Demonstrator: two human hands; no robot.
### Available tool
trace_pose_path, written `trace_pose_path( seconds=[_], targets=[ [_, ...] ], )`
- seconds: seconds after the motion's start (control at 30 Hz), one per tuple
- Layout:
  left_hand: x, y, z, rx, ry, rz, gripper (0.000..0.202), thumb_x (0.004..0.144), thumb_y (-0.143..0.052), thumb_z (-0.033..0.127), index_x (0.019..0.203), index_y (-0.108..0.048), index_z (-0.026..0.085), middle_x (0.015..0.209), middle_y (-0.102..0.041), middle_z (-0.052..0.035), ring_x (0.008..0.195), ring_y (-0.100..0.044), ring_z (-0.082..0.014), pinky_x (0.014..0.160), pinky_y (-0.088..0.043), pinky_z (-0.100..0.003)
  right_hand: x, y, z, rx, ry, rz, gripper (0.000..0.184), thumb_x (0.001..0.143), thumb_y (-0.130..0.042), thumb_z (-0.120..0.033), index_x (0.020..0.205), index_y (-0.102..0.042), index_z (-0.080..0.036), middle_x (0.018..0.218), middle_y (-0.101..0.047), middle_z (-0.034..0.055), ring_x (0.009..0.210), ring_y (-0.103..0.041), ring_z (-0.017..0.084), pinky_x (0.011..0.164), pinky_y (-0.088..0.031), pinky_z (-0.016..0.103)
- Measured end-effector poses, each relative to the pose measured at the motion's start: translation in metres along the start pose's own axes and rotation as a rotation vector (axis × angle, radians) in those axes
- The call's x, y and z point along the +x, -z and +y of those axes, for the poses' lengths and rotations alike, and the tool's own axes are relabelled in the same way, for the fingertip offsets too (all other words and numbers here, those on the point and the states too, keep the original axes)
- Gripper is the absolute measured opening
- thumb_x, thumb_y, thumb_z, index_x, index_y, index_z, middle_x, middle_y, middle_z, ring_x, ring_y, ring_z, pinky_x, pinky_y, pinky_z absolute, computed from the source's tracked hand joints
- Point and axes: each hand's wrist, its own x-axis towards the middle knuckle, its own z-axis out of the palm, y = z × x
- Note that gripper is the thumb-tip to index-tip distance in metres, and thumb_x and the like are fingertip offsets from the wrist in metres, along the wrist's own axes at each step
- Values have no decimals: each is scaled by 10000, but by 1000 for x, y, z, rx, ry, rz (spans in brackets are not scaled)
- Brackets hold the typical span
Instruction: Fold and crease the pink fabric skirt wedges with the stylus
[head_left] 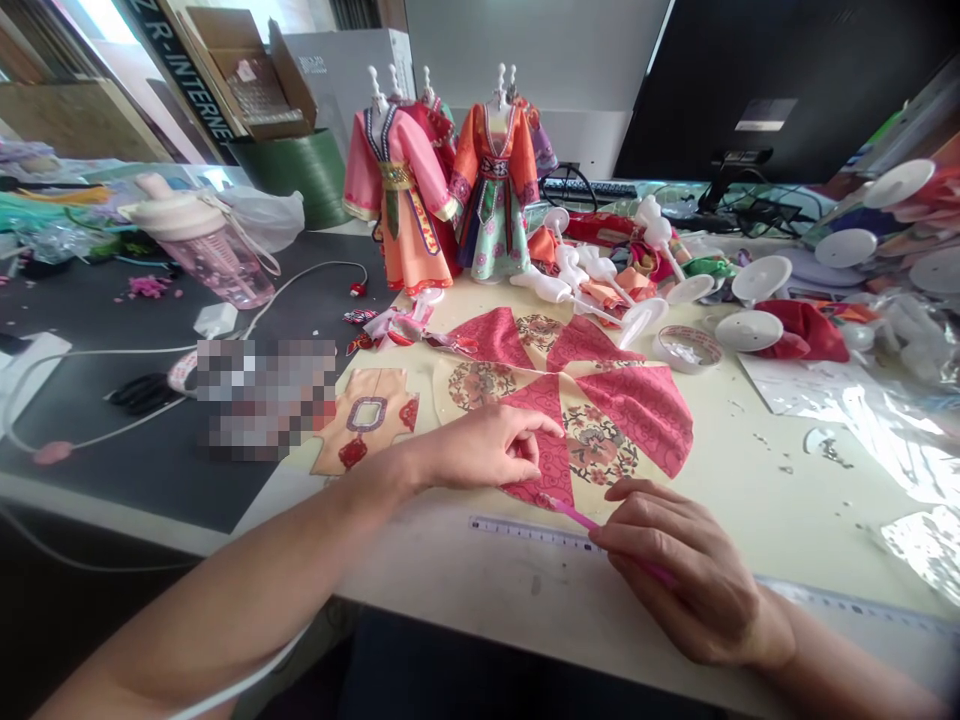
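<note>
Left fingers (517, 440) pressed together on pink floral fabric panel (600, 450); right fingers (637, 525) pinching pink stick (581, 520), tip at panel's edge

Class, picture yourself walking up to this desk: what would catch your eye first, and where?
First come the miniature pink costume and orange-and-green costume on white stands at the back. In front, a fan-shaped pink and floral fabric panel lies flat. The left hand rests on it, while the right hand holds a pink stick at its near edge.
</note>
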Motion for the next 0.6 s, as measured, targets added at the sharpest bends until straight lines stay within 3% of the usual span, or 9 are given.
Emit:
trace_pose_path(
  seconds=[0.33,0.6],
  targets=[
    [1,-9,2,222,-34,37,572,753,-559,133,1305,-499,272,822,-616,18,705,-547,-107,624,-404,-219,1,1,-2,-2,7,-5,255,761,-504,12,979,-584,-93,727,-599,57,675,-545,139,784,-512,396],
    [2,-13,3,299,-58,65,600,737,-569,123,1318,-482,244,845,-604,5,798,-557,-131,703,-424,-226,3,2,-3,-12,7,11,241,769,-499,3,967,-586,-102,717,-604,54,673,-556,140,771,-519,381]
  ],
)
